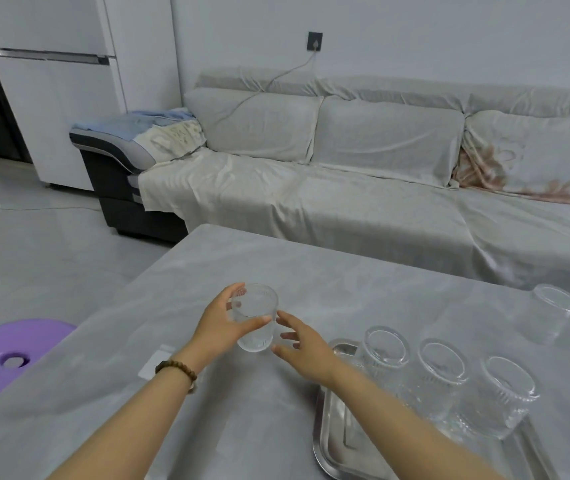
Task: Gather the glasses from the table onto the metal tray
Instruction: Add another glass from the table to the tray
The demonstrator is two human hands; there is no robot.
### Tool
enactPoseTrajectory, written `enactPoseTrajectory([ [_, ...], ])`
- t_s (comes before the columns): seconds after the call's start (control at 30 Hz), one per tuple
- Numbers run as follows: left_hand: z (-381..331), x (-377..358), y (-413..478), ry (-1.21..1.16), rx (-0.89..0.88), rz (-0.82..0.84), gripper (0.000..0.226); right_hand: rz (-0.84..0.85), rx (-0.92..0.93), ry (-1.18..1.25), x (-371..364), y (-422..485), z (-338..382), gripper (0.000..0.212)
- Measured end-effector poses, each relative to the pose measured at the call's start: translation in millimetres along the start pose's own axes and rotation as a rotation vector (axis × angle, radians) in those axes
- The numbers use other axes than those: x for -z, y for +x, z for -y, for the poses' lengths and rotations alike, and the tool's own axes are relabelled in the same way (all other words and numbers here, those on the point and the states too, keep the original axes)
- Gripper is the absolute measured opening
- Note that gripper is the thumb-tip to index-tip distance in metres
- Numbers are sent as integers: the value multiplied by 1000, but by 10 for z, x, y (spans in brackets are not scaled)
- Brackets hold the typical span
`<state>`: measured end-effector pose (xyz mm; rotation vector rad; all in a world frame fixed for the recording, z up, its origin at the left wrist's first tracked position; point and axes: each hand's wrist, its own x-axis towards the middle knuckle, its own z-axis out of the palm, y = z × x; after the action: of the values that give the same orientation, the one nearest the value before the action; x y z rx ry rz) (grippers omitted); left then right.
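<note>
Item: ribbed clear glass (256, 318), upright, at the bench (276, 271) centre-left, well apart from the metal tray (332, 441).
Left hand (219, 325): grip wrapped round the glass wall.
Right hand (306, 351): fingers spread, just beside the glass, empty.
Tray holds three glasses (429, 375); two more (550, 313) stand beyond.
Handling advice: hold low on the wall, carry level, set down in the bare near end of the tray.

My living room, grey and pale.
A cloth-covered sofa (363, 174) lines the white wall (415, 36) before me; a white fridge (51, 88) stands left, a purple stool (6, 355) on the tiled floor (34, 244).
</note>
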<state>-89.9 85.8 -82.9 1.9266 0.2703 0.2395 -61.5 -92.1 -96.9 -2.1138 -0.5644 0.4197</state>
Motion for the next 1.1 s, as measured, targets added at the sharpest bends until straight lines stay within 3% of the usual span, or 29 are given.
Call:
enactPoseTrajectory([
  [0.23,-186,52,-272,-150,5,-63,81,-7,71,97,129,-229,135,67],
  [0.33,-464,37,-418,-297,7,-52,64,-41,115,175,314,-410,244,63],
  [0.5,-1018,-158,-683,-513,-6,103,77,-126,168,360,780,-864,365,53],
  [0.7,-1444,-772,-941,-675,10,328,64,-297,134,513,1365,-1522,245,57],
  [0.77,-1500,-1005,-1006,-667,30,390,63,-373,121,475,1545,-1753,159,63],
  [0.87,-1570,-1377,-1129,-582,88,458,80,-487,80,378,1806,-2086,-18,72],
  [1.0,-1599,-1837,-1307,-446,138,599,51,-565,49,187,2019,-2455,-246,76],
  [1.1,-1518,-2101,-1385,-305,124,605,60,-570,18,108,2072,-2622,-431,76],
])
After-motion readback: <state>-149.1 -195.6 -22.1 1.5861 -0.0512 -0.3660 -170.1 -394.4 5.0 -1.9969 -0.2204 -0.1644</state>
